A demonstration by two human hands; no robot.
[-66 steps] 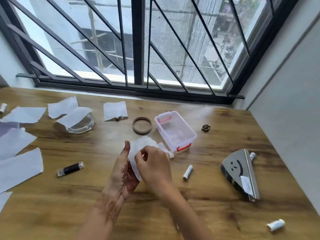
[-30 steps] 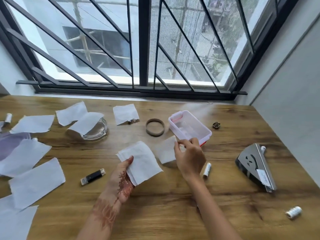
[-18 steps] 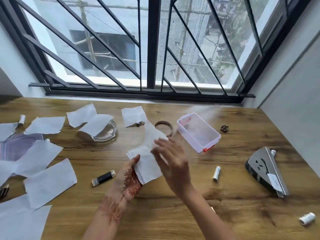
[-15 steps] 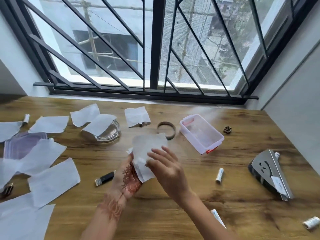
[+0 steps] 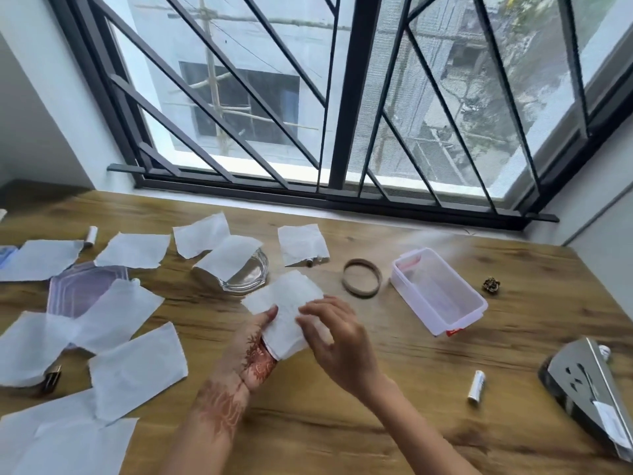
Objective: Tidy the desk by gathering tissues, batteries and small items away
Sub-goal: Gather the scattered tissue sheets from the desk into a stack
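Both hands are gripping a tissue stack (image 5: 284, 313) mid-tabletop (image 5: 342, 423) — left hand (image 5: 253, 351) fingers beneath, right hand (image 5: 337, 341) fingers pinching its edge.

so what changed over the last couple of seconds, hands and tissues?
The right hand left the stack, picked a loose tissue off the desk beside the plastic box, and laid it on the tissue stack held in the left hand; it now presses there. The left hand kept its hold throughout. Box, ring, battery and the scattered tissues lie where they were.
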